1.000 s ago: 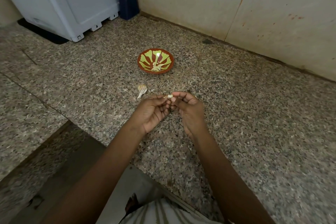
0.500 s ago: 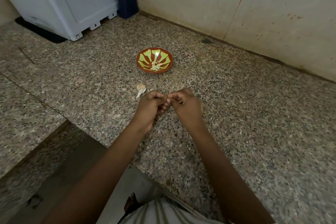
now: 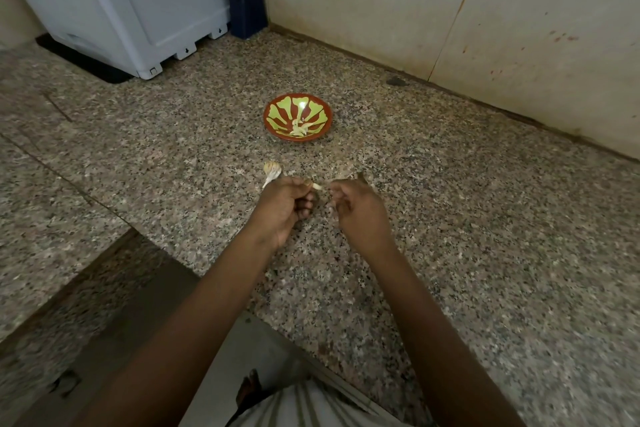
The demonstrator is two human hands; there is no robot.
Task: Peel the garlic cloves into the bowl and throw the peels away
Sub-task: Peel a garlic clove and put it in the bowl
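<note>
The garlic clove (image 3: 316, 186) is held just above the granite floor (image 3: 450, 218), on the near side of the bowl (image 3: 273, 114) and apart from it. Only its pale end shows out of the grip of the left hand (image 3: 287, 204). This grip is closed tight: thumb and forefinger pinch the clove, and the other fingers are curled under. The long axis of the clove lies about level and across the view, and its free end points to the right hand (image 3: 356, 210), just beside it with a small gap. The right grip is curled too, but it is blurred, and I cannot tell if it pinches a piece of peel. To do this step well, I think the left hand should hold the hidden end firm, while the right takes the loose skin at the tip and pulls along the axis, not across it. Peeled cloves (image 3: 299, 128) lie in the bowl, and part of a garlic bulb (image 3: 272, 170) lies on the floor next to the left hand.
</note>
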